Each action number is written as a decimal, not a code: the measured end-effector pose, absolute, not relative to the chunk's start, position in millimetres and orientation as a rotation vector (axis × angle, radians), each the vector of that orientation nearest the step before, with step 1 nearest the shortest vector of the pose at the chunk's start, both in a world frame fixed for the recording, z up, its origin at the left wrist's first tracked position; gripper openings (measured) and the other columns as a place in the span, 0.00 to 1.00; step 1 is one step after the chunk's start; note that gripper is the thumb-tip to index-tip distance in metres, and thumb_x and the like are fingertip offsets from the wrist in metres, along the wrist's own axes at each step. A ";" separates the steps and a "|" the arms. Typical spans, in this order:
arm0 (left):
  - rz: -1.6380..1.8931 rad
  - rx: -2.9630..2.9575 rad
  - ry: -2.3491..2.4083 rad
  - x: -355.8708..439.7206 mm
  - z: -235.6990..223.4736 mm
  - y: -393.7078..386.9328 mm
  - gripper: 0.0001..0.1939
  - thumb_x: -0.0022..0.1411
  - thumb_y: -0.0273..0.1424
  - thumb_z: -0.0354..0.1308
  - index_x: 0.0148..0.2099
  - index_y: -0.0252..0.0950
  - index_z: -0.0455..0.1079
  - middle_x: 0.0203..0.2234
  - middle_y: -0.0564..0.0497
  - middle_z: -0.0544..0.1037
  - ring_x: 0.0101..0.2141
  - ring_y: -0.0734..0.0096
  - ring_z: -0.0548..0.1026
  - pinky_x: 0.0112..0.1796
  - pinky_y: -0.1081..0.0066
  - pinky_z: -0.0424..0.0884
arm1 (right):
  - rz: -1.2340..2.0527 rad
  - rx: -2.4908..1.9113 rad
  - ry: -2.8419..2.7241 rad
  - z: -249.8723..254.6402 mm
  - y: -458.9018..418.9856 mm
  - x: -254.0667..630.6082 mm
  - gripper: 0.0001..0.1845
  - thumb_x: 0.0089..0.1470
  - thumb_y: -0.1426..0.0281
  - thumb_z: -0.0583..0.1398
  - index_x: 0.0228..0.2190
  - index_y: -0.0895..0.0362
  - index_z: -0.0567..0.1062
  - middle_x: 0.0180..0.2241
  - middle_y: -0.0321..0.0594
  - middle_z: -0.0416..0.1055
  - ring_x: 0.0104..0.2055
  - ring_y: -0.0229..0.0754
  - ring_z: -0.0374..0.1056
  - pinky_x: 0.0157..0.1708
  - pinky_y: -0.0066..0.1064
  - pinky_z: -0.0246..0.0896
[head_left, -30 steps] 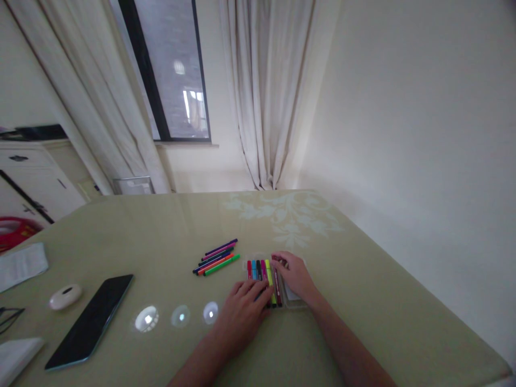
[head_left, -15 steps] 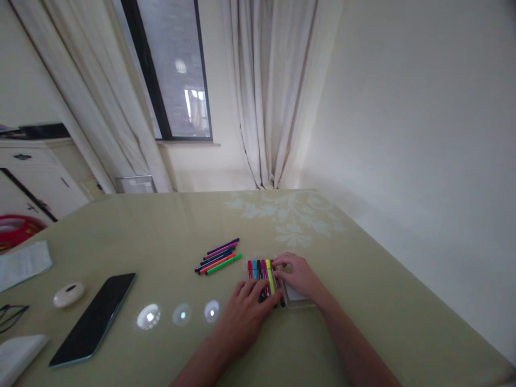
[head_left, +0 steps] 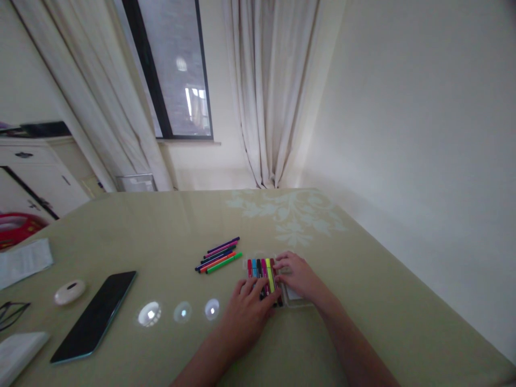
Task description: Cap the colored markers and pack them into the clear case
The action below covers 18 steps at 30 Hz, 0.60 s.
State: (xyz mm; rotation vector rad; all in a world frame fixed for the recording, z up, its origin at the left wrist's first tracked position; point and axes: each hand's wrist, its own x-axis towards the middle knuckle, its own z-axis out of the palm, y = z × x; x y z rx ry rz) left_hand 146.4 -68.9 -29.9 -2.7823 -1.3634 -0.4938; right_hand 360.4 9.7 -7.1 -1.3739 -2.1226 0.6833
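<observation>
A clear plastic case (head_left: 300,304) lies on the table with a row of coloured markers (head_left: 264,269) in its left part. My left hand (head_left: 248,307) rests over the near ends of the row, fingers spread, its thumb at the lower end of a dark brown marker (head_left: 277,285). That marker is the rightmost in the row, beside a yellow one (head_left: 269,271). From the right, my right hand (head_left: 296,274) has its fingertips curled on the brown marker's upper part. The right hand partly hides the case's right side.
Several loose markers (head_left: 217,257) lie just left of the case. Farther left are a dark phone (head_left: 94,317), a white oval object (head_left: 70,293), a white block (head_left: 20,352), black-framed glasses (head_left: 12,314) and paper (head_left: 26,260). A wall (head_left: 403,134) borders the table's right side.
The brown marker's lower end has shifted slightly left, closer in line with the row. Both hands stay almost in place; the loose markers have not moved.
</observation>
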 end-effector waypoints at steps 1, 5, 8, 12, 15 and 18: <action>-0.493 -2.783 -1.372 147.1 -29.2 -68.8 0.25 0.70 0.35 0.58 0.67 0.54 0.63 0.61 0.48 0.70 0.58 0.52 0.68 0.55 0.51 0.64 | 0.682 -1.370 -2.125 -6.9 9.4 360.0 0.11 0.48 0.76 0.69 0.36 0.53 0.85 0.46 0.43 0.77 0.50 0.47 0.73 0.55 0.39 0.64; -0.541 -2.844 -1.353 142.9 -24.1 -66.7 0.23 0.71 0.35 0.57 0.65 0.53 0.65 0.60 0.48 0.72 0.57 0.52 0.68 0.55 0.51 0.65 | 0.701 -1.314 -2.086 -6.8 11.7 361.7 0.10 0.51 0.73 0.68 0.38 0.53 0.84 0.44 0.43 0.78 0.48 0.45 0.74 0.53 0.37 0.65; -0.678 -2.918 -1.403 127.6 -19.1 -58.5 0.20 0.74 0.36 0.52 0.65 0.49 0.65 0.57 0.49 0.75 0.56 0.59 0.71 0.56 0.57 0.67 | 0.568 -1.382 -2.015 -8.0 17.1 368.6 0.10 0.55 0.71 0.66 0.41 0.54 0.83 0.45 0.45 0.78 0.50 0.47 0.73 0.56 0.40 0.64; -0.819 -2.583 -1.804 94.5 -14.4 -39.5 0.18 0.74 0.33 0.47 0.60 0.43 0.71 0.54 0.45 0.76 0.54 0.58 0.72 0.54 0.59 0.68 | 0.345 -1.600 -1.916 -13.2 25.3 386.1 0.13 0.57 0.68 0.63 0.43 0.57 0.82 0.47 0.49 0.78 0.52 0.52 0.71 0.57 0.44 0.61; -0.634 -2.258 -2.080 73.3 -13.1 -29.0 0.16 0.72 0.30 0.49 0.56 0.41 0.74 0.50 0.44 0.77 0.51 0.53 0.73 0.51 0.56 0.68 | 0.310 -1.766 -1.847 -19.1 29.9 398.6 0.14 0.56 0.67 0.63 0.43 0.58 0.81 0.45 0.50 0.78 0.49 0.53 0.73 0.53 0.42 0.63; -0.489 -2.170 -2.167 63.9 -13.7 -25.1 0.13 0.71 0.32 0.51 0.53 0.40 0.74 0.49 0.44 0.76 0.50 0.54 0.72 0.50 0.58 0.68 | 0.346 -1.797 -1.823 -24.2 32.9 404.0 0.13 0.55 0.69 0.63 0.43 0.57 0.81 0.43 0.47 0.79 0.43 0.48 0.74 0.46 0.36 0.65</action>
